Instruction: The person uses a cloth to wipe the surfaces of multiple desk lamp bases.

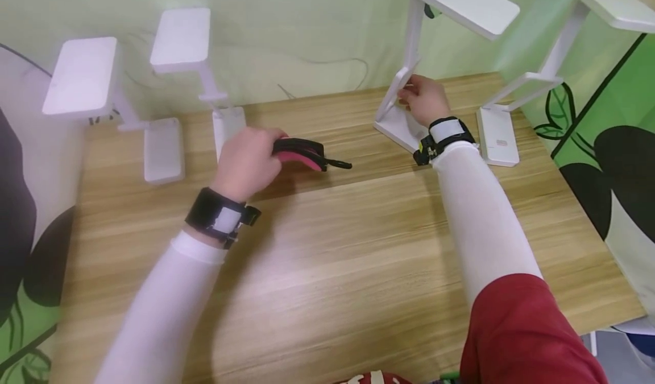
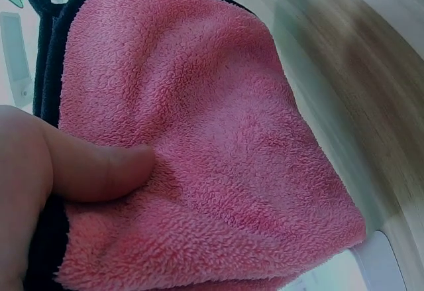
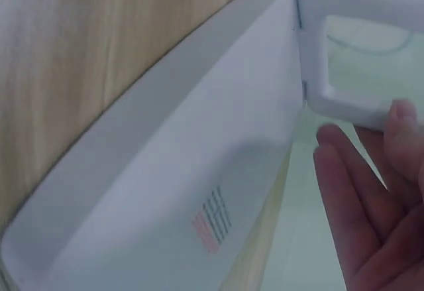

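Observation:
My left hand [image 1: 251, 159] grips a folded pink towel [image 2: 192, 118] with black edging and a black hanging loop. In the left wrist view the thumb [image 2: 109, 172] lies flat across its fluffy face, and the other fingers are hidden behind it. Held this way, the towel hangs above the table. My right hand [image 1: 427, 100] pinches the lower arm of a white desk lamp [image 1: 399, 96], close to the hinge at its base. The right wrist view shows the thumb on the open frame of that arm, above the lamp base [image 3: 165, 145], which bears a small printed label.
Another white lamp [image 1: 498, 136] stands to the right. Two more, a far-left lamp [image 1: 164, 148] and a second one [image 1: 229, 121] behind my left hand, stand along the back of the wooden table [image 1: 348, 259]. A green wall [image 1: 307, 25] rises behind, with a thin cable against it.

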`<move>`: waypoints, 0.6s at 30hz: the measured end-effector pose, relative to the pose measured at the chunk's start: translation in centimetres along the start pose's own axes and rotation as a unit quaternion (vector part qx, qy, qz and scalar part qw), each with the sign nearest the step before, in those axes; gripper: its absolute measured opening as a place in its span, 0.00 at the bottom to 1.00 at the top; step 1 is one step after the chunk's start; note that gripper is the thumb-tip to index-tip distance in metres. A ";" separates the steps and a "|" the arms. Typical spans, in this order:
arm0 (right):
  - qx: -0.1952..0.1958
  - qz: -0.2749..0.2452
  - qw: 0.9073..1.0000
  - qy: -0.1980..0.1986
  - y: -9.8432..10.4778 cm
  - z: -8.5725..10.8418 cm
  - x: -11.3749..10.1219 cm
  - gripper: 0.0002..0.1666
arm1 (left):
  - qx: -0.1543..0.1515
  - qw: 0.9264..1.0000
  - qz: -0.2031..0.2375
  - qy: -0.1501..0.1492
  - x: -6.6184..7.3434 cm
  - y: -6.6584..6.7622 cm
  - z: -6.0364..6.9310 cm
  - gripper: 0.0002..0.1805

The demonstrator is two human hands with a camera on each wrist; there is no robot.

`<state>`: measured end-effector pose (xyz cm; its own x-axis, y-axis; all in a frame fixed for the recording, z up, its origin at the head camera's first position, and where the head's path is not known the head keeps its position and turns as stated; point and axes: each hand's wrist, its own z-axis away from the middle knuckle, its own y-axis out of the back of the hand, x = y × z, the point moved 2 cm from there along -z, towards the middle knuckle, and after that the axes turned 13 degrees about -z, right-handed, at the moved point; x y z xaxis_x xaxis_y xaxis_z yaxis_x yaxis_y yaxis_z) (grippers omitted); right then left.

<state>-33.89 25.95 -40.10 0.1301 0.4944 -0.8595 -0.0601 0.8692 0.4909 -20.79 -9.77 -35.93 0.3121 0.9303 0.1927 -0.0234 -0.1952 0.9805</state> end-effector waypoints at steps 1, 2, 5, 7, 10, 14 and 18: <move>0.009 0.006 1.000 0.006 -0.1 0.0 -0.1 0.24 | 0.000 1.000 0.000 0.000 0.0 0.0 0.0 0.21; 0.017 0.014 1.000 0.013 -0.1 0.0 -0.1 0.23 | -0.001 1.000 0.000 0.001 0.0 0.0 0.1 0.21; 0.032 0.029 0.999 0.027 -0.3 0.1 0.0 0.20 | 0.001 1.000 -0.001 0.002 -0.1 0.1 0.2 0.21; 0.031 0.037 0.998 0.031 -0.5 0.1 0.0 0.18 | 0.003 1.000 -0.001 0.002 -0.2 0.2 0.2 0.20; 0.020 0.052 0.998 0.042 -1.1 0.0 0.0 0.18 | 0.004 1.000 0.004 0.000 -0.1 0.5 0.4 0.20; 0.010 0.062 0.997 0.054 -2.7 0.0 -0.5 0.18 | 0.004 1.000 0.018 -0.001 0.2 1.3 0.7 0.21; 0.010 0.057 0.997 0.058 -4.5 0.3 -1.3 0.17 | 0.004 0.999 0.037 -0.001 0.6 2.5 1.2 0.21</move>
<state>-33.51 21.43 -41.19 0.0084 0.5886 -0.8084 -0.0490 0.8077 0.5876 -19.55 -10.02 -33.37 0.3116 0.9124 0.2654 -0.0386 -0.2669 0.9630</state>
